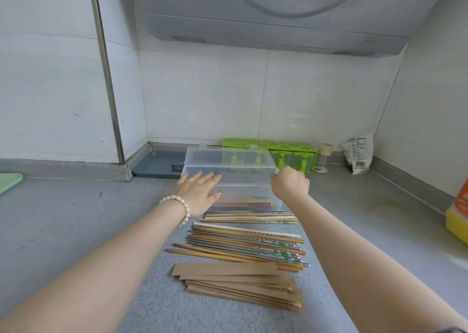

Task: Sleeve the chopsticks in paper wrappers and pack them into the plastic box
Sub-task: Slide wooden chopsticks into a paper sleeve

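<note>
A clear plastic box stands on the grey counter, its hinged lid raised. My left hand, fingers straight, lies flat against the box's front left side. My right hand pinches the lid's right front corner. Through the box wall some chopsticks show inside. Several loose chopsticks, wooden and metal, lie in rows in front of the box. A stack of brown paper wrappers lies nearest to me.
A green holder stands against the back wall behind the box, with a small jar and a white bag to its right. A grey tray sits back left. A yellow bottle stands at the right edge.
</note>
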{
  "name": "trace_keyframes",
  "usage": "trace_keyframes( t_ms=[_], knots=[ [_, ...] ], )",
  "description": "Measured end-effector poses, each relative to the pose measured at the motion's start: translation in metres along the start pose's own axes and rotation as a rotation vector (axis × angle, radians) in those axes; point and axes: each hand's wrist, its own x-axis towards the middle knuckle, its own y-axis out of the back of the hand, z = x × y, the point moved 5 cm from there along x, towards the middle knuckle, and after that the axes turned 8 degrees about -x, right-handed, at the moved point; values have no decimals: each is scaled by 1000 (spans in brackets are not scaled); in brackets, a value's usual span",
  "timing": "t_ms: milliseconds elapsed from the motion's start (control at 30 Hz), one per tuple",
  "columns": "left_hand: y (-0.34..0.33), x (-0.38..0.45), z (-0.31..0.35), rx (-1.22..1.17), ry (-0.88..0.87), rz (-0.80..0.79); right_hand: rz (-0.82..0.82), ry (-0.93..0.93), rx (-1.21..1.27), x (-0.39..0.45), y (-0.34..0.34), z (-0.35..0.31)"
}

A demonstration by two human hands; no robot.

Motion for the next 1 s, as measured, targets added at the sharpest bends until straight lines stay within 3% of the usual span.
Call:
trace_keyframes(
  t_ms=[167, 233, 333, 400, 500, 600, 700, 1000],
  knots=[
    [5, -3, 2, -44, -9, -55, -36, 62, 355, -16, 8, 17],
    [10, -7, 3, -169, -28, -34, -30, 123, 423, -34, 15, 23],
    [28, -21, 8, -428, -80, 239, -192, 269, 429, -63, 17, 27],
    [36, -37, 26, -459, -152, 341, -367, 390, 318, -86, 15, 28],
    [22, -63, 64, -442, -247, 117, -537, 527, 163, -114, 7, 31],
    [3, -84, 89, -356, -319, -38, -577, 569, 93, -129, 0, 32],
    [-9, -94, 94, -252, -328, -76, -543, 596, 65, -137, -7, 32],
    [-16, -100, 91, -278, -280, -88, -333, 608, 51, -145, -10, 27]
  ],
)
